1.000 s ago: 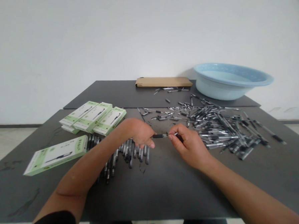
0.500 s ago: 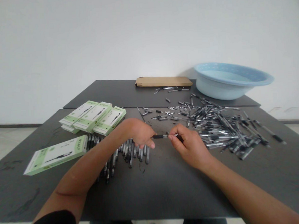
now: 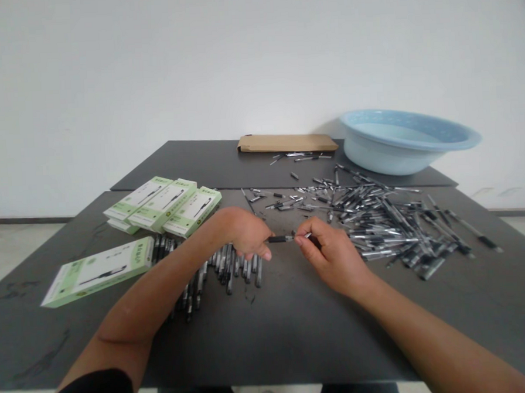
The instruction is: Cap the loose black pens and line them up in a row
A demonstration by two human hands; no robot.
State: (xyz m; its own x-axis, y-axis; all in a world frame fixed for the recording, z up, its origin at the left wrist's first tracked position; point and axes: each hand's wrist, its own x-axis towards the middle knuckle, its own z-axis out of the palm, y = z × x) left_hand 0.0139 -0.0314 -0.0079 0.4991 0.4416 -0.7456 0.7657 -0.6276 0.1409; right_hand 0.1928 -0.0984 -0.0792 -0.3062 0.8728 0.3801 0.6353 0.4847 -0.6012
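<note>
Both my hands hold one pen [image 3: 282, 239] level above the dark table [image 3: 270, 337]. My left hand [image 3: 242, 231] is closed round the pen's left part, with the black grip section showing between the hands. My right hand [image 3: 331, 253] pinches the pen's right end between thumb and fingers. A row of assembled black pens [image 3: 222, 269] lies under and behind my left hand. A large heap of loose pens and pen parts [image 3: 387, 219] spreads to the right of my right hand.
Green-and-white pen boxes [image 3: 164, 206] are stacked at the left, with one more box [image 3: 100, 270] lying nearer the front left. A light blue basin [image 3: 407, 139] stands at the back right, and a brown envelope [image 3: 286, 143] lies at the back.
</note>
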